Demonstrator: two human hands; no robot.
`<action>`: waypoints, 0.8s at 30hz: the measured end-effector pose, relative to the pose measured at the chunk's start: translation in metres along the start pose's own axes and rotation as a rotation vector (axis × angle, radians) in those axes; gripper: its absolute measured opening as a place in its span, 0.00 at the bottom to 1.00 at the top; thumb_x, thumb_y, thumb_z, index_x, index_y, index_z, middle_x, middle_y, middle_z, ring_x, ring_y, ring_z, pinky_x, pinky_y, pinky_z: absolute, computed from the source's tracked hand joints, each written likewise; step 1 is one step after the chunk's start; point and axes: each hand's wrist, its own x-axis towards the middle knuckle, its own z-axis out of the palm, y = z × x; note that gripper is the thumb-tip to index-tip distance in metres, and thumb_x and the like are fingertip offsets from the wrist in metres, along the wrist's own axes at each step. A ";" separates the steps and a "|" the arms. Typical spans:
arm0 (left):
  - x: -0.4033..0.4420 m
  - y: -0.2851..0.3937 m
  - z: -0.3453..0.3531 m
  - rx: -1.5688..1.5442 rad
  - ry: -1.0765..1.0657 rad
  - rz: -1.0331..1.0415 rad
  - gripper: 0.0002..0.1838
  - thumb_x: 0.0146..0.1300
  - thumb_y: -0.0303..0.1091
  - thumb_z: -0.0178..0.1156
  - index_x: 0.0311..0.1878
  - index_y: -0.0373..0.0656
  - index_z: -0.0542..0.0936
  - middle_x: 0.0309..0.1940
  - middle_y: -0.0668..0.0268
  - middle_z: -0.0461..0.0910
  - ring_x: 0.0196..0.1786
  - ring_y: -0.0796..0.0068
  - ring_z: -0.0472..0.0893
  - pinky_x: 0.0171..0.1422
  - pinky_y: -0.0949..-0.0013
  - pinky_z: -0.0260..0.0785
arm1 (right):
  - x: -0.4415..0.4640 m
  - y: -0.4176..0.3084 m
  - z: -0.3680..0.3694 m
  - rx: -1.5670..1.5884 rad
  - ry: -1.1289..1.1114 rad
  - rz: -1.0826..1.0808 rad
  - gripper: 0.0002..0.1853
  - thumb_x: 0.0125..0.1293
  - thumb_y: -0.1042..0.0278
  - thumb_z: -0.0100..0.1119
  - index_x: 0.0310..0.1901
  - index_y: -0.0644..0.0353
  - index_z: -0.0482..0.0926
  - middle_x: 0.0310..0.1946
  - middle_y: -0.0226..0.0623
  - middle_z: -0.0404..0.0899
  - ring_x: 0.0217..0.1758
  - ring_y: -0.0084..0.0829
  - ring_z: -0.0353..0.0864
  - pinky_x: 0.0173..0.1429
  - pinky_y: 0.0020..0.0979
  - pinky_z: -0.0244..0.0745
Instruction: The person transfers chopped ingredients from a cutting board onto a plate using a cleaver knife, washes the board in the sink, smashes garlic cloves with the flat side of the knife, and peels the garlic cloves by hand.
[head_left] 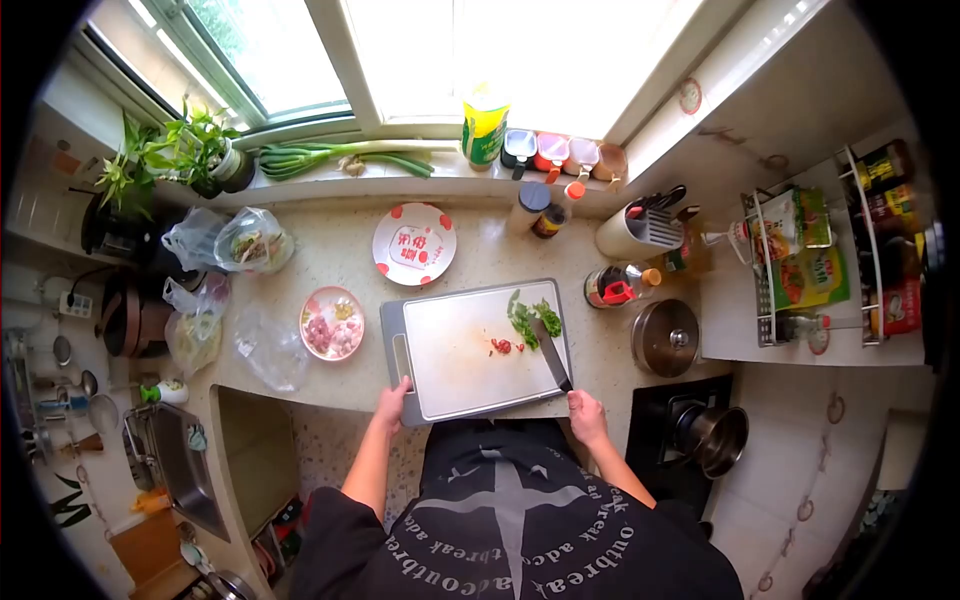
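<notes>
A white cutting board (460, 370) with a grey rim lies slightly tilted at the counter's front edge. My left hand (392, 402) grips its lower left corner, below the handle slot. At the board's lower right, my right hand (586, 414) is closed by the end of the knife handle; what its fingers hold is too small to tell. The knife (551, 358) rests on the board, its blade beside chopped green herbs (522, 320). Small red pieces (505, 346) lie near the middle of the board.
A red-spotted plate (414, 245) is behind the board. Left of it stand a bowl of meat (332, 324) and plastic bags (268, 345). Bottles (615, 286), a knife block (640, 232), a lidded pot (665, 338) and a stove pan (718, 440) stand right.
</notes>
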 end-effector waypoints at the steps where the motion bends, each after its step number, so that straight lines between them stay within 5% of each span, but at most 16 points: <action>1: 0.002 0.002 0.003 -0.027 0.016 -0.009 0.29 0.71 0.52 0.63 0.54 0.29 0.81 0.45 0.56 0.85 0.45 0.67 0.85 0.50 0.63 0.77 | 0.001 0.001 -0.001 -0.017 0.015 -0.008 0.34 0.76 0.33 0.44 0.31 0.63 0.74 0.22 0.53 0.75 0.30 0.55 0.80 0.36 0.48 0.72; 8: -0.009 0.011 0.004 0.057 0.070 0.104 0.23 0.73 0.44 0.62 0.52 0.28 0.81 0.42 0.59 0.85 0.41 0.70 0.84 0.45 0.65 0.78 | 0.000 0.002 -0.005 -0.017 0.071 -0.039 0.35 0.76 0.33 0.45 0.30 0.64 0.73 0.19 0.47 0.72 0.25 0.45 0.78 0.34 0.43 0.72; 11: -0.050 0.040 0.011 0.028 0.049 0.120 0.19 0.74 0.40 0.61 0.52 0.29 0.81 0.42 0.59 0.85 0.40 0.71 0.84 0.44 0.67 0.77 | 0.002 0.000 -0.012 0.043 0.013 -0.011 0.34 0.75 0.32 0.45 0.32 0.62 0.73 0.21 0.53 0.72 0.28 0.56 0.78 0.34 0.48 0.71; 14: -0.054 0.030 -0.010 -0.022 0.071 0.187 0.17 0.74 0.37 0.60 0.51 0.29 0.82 0.42 0.59 0.85 0.41 0.72 0.84 0.44 0.68 0.77 | 0.010 -0.007 -0.016 0.169 -0.032 -0.072 0.34 0.76 0.32 0.45 0.29 0.60 0.73 0.17 0.31 0.71 0.20 0.25 0.73 0.26 0.32 0.68; 18: -0.068 0.037 -0.032 -0.089 0.108 0.226 0.16 0.74 0.36 0.59 0.52 0.29 0.82 0.43 0.58 0.85 0.41 0.70 0.84 0.45 0.66 0.78 | 0.023 -0.033 -0.029 0.432 -0.282 0.004 0.30 0.77 0.36 0.47 0.30 0.57 0.73 0.16 0.24 0.68 0.19 0.18 0.69 0.21 0.25 0.64; 24: -0.095 0.070 -0.047 -0.167 0.157 0.268 0.16 0.74 0.34 0.59 0.53 0.28 0.81 0.44 0.56 0.85 0.42 0.68 0.85 0.47 0.65 0.79 | 0.063 -0.128 -0.040 0.000 -0.532 -0.196 0.26 0.77 0.44 0.50 0.34 0.62 0.77 0.23 0.43 0.77 0.29 0.41 0.78 0.37 0.40 0.73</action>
